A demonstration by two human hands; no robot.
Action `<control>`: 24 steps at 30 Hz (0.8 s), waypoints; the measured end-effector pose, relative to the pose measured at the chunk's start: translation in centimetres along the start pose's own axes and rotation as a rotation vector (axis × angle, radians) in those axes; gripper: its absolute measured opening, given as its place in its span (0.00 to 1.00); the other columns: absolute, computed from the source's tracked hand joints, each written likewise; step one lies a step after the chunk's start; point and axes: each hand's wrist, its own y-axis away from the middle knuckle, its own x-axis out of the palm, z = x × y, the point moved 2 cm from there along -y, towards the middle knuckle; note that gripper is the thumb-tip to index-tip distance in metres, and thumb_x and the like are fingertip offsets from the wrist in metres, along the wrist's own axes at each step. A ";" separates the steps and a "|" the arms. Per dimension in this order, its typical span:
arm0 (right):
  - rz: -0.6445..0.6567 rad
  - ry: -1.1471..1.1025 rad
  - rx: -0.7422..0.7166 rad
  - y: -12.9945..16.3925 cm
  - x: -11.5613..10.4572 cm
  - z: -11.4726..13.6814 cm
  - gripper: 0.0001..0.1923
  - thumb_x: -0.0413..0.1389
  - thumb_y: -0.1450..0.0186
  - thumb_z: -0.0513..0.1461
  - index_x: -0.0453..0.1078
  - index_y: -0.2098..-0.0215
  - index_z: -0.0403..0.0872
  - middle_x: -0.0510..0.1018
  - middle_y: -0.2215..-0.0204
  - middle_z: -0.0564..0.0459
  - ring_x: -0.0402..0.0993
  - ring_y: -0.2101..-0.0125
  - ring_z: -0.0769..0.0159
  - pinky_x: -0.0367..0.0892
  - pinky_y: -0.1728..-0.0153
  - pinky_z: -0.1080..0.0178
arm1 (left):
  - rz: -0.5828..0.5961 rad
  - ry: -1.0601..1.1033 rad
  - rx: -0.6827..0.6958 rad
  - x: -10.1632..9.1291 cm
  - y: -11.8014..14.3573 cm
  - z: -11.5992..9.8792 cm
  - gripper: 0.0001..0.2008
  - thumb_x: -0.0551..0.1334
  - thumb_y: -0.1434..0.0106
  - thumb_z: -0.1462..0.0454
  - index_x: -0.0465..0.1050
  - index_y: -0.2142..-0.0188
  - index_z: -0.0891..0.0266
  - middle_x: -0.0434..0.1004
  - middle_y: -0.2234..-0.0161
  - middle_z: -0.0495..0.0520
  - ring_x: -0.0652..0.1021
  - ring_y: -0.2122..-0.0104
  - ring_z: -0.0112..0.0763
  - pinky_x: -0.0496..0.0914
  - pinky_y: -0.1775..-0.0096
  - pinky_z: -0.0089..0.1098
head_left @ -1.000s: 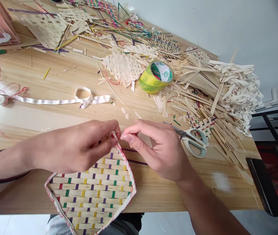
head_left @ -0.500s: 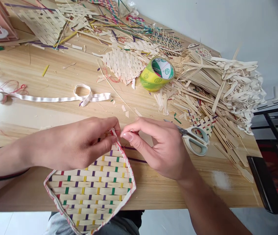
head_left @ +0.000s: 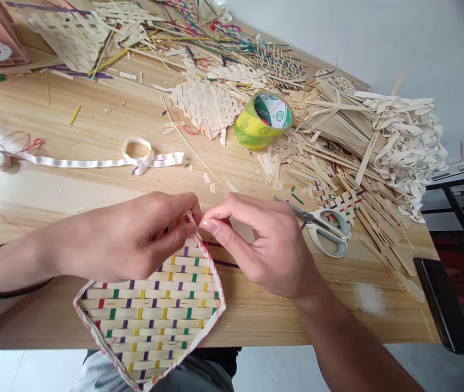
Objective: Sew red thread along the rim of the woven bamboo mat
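Observation:
A woven bamboo-strip panel point(head_left: 154, 316) with purple, yellow, green and red strips hangs over the table's front edge. White cloth edging point(head_left: 211, 321), stitched with red thread, runs round its border. My left hand point(head_left: 150, 234) pinches the panel's upper corner between thumb and fingers, palm down. Close beside that corner, my right hand point(head_left: 260, 239) has its thumb and index finger pressed together in a pinch. What sits in that pinch is too small to make out. Red thread shows along the edging just below the fingertips.
Scissors point(head_left: 325, 226) lie right of my right hand. Behind are a tape roll point(head_left: 262, 122), a plain woven piece point(head_left: 205, 106) and a white cloth strip point(head_left: 76, 163). Bamboo strips point(head_left: 346, 130) cover the back right. A black phone-like object point(head_left: 444, 305) rests at the right edge.
The view has shifted slightly. My right hand's pinch has moved a touch closer to the panel's corner, while my left hand keeps its hold.

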 end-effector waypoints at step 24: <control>-0.066 0.016 -0.127 0.1 1.2 -0.1 0.14 0.56 0.26 0.29 0.72 0.71 0.42 0.75 0.76 0.54 0.67 0.72 0.70 0.66 0.65 0.63 | -0.078 -0.008 0.025 0.0 -0.3 0.5 0.12 0.53 0.24 0.61 0.64 0.66 0.59 0.69 0.75 0.44 0.68 0.76 0.25 0.62 0.75 0.26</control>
